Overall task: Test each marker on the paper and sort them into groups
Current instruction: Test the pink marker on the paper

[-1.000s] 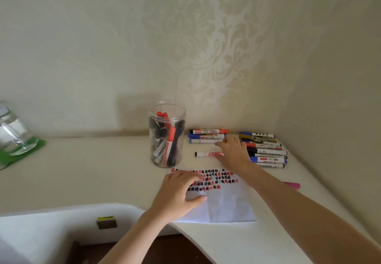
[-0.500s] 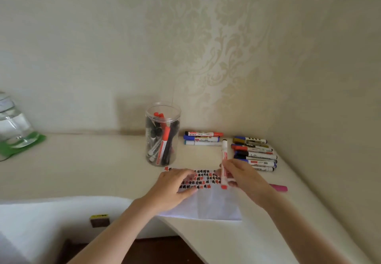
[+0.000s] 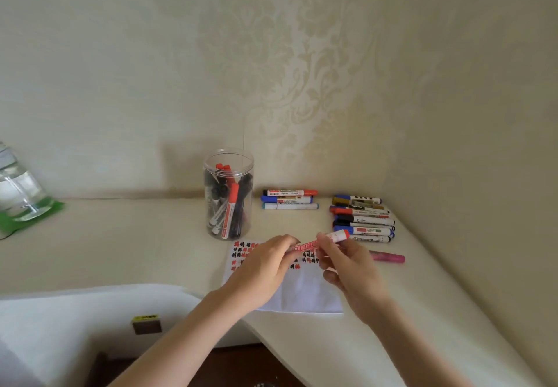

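1. Red marker [image 3: 314,244]: held level above the paper [image 3: 305,293], left hand [image 3: 262,269] and right hand [image 3: 350,269] each pinching it.
2. Pink marker [image 3: 388,257]: on the table [image 3: 136,250].
3. Jar [image 3: 228,195], two sorted marker groups [image 3: 290,199] [image 3: 362,219]: near the wall.

Clear glossy plastic jar [image 3: 228,175]; matt white paper [image 3: 305,293]; smooth matt table [image 3: 126,253].

Your widest open stretch is the bare table [image 3: 120,253] at centre left. The clear jar [image 3: 228,195] blocks the middle, a row of three markers [image 3: 290,199] lies just right of it, and a larger marker pile [image 3: 362,219] fills the right corner by the wall [image 3: 453,145].
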{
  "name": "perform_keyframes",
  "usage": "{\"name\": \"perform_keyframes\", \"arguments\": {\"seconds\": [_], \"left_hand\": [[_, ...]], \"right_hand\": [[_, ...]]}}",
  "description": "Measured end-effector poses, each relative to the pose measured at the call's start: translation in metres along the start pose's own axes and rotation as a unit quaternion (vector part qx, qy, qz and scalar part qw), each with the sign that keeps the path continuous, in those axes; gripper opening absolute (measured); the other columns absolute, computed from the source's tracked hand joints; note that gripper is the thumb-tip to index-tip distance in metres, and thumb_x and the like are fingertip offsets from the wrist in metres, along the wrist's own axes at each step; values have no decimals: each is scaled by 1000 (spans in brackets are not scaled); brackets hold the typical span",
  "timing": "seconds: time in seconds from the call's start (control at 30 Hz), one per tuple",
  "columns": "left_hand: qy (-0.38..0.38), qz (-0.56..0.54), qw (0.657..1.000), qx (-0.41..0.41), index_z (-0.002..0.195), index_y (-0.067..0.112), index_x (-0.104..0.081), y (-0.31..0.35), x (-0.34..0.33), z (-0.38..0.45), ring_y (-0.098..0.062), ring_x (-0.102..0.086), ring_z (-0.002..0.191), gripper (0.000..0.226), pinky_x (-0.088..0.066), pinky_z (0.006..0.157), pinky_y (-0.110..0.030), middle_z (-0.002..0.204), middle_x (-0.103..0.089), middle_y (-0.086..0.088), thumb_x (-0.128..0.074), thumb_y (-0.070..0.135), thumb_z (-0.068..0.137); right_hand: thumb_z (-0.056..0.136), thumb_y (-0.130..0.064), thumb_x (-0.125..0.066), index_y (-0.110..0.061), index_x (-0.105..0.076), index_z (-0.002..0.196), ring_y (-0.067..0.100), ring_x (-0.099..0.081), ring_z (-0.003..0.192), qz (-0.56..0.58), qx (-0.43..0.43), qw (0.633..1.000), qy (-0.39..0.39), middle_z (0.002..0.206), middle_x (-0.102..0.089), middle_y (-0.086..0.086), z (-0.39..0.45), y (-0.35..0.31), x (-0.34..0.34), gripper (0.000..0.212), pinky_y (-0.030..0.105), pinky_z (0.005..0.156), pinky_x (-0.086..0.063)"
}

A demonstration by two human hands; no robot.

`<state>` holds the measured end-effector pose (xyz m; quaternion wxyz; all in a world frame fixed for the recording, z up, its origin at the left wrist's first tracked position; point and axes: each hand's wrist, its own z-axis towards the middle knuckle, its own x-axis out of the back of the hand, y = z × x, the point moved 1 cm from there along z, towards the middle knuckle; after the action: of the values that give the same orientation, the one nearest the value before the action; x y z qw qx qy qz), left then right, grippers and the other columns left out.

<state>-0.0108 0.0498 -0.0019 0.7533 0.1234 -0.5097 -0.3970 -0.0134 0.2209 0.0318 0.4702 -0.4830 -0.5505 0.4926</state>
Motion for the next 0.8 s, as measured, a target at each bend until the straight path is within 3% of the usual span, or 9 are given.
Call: {"name": "perform_keyframes", "arguments": {"seconds": [0.1,0.2,0.37,0.43,0.5,0.57,0.63,0.73,0.8], "left_hand": [[-11,7,1000,-17,101,12,-60,8,-7,-2,-11,-56,72,28,-41,64,-21,84,-61,4,-45,36,100],[-36,-28,999,-23,96,18,-54,10,-3,-4,-14,-54,67,35,-40,60,-26,75,-58,5,-36,48,96],[-47,-52,997,-19,107,23,-57,6,3,-7,-8,-47,54,20,-33,52,-16,64,-51,17,-51,39,98],[-78,-77,994,-5,115,31,-54,2,2,-7,-8,-50,57,19,-36,54,-19,70,-56,16,-52,40,98],[-109,-78,989,57,127,41,-43,-4,2,-5,-9,-61,81,35,-49,71,-28,95,-62,12,-51,54,95],[-116,-20,987,111,137,40,-34,-16,4,-5,-8,-53,109,57,-44,90,-27,117,-48,16,-54,62,89],[-125,81,985,85,137,37,-40,-27,4,-4,-8,-45,108,62,-40,88,-23,110,-41,16,-58,66,85],[-171,166,969,69,133,46,-47,-36,-3,4,-15,-35,102,63,-37,89,-30,104,-33,5,-59,73,77],[-186,206,958,69,134,51,-46,-39,-12,10,-17,-32,102,67,-34,90,-32,107,-31,3,-57,79,73]], "right_hand": [[95,-36,-57,-5,-62,74,14,-38,55,-23,36,999,-21,60,-49,3,-7,8,-10,38,24,51,-33],[99,-29,-51,-7,-58,71,14,-34,56,-3,71,996,-45,60,-45,2,-12,10,-11,36,26,53,-31],[100,-24,-51,4,-57,86,15,-33,58,-6,105,991,-82,65,-44,5,-10,13,-4,32,30,54,-27],[99,-23,-53,3,-59,91,16,-35,60,13,80,994,-75,68,-45,8,-7,16,-1,28,31,54,-28],[98,-21,-56,-3,-65,94,15,-43,61,54,38,997,-28,69,-51,8,-2,19,5,21,28,55,-34],[96,-22,-58,-10,-70,98,11,-50,61,92,5,995,22,70,-58,5,4,20,16,16,23,53,-37],[94,-21,-62,-13,-71,97,9,-52,62,92,-8,995,47,71,-62,2,9,21,27,12,22,52,-39],[90,-21,-69,-15,-69,87,7,-45,56,17,-13,997,72,60,-56,-7,15,27,33,6,24,54,-39],[91,-23,-67,-15,-64,78,8,-40,50,-18,-12,996,85,53,-48,-7,20,30,31,15,23,52,-38]]}}
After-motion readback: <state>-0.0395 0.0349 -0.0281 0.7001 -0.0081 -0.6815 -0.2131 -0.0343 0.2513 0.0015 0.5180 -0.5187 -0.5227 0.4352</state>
